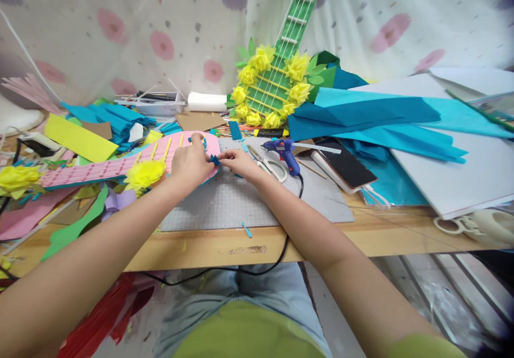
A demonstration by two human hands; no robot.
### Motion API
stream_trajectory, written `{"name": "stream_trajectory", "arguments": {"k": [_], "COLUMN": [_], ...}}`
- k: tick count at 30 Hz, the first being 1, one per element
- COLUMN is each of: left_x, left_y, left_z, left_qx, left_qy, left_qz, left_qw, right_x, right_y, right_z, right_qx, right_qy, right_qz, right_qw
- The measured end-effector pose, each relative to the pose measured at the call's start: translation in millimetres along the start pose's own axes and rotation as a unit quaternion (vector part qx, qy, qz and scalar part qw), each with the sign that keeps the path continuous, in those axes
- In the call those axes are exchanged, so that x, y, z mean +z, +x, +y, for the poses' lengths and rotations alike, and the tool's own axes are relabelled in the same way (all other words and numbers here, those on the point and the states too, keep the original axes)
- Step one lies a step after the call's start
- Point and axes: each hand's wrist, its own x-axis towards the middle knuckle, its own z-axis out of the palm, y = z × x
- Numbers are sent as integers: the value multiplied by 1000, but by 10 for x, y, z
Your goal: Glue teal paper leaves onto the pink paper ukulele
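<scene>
So on my feed the little blue paper bit [215, 160] sits right at the round end of the pink paper guitar [120, 168], about mid-table, and both hands are on it. The left hand [191, 164] is curled over the guitar's edge, fingertips pinching the blue bit from the left. The right hand [242, 162] pinches it from the right, fingers bunched tight. Under them there's a grey cutting mat [241, 203]. The guitar's neck runs off to the left, with a yellow paper flower [145, 173] on it just left of the left hand. Just right of the right hand I've got scissors [267, 164], then a blue glue gun [284, 151], then a phone [345, 168] lying flat. Farther back a green guitar [277, 80] ringed with yellow flowers leans against the curtain, and blue paper sheets [381, 114] pile up on the right.
</scene>
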Motion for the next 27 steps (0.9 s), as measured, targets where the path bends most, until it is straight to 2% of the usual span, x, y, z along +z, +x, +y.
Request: {"name": "stream_trajectory", "arguments": {"k": [3,6,9,12,17,20,22,27], "left_x": [-121,-255,-266,-85,470,770,898,966], "left_y": [36,100,128,70,-111,-167,-179,-189], "left_z": [-14,-26,27,166,373,368,332,279], "left_qx": [1,-2,16,82,185,187,177,161], "left_qy": [-55,-112,-158,-192,-206,-168,-172,-206], "left_qz": [13,52,89,90,28,14,14,37], "left_qw": [998,992,983,974,961,968,969,965], "right_x": [-74,-199,-364,-537,-725,-766,-788,-879], "right_y": [-28,-58,-104,-183,-367,-470,-527,-622], "right_z": [-33,-34,-19,10,159,266,292,200], "right_qx": [-3,-30,-52,-81,-57,-32,-22,16], "right_qy": [8,-7,-43,-93,-199,-271,-310,-356], "right_qz": [2,25,40,42,66,72,53,26], "right_qw": [1000,999,997,991,976,959,949,934]}}
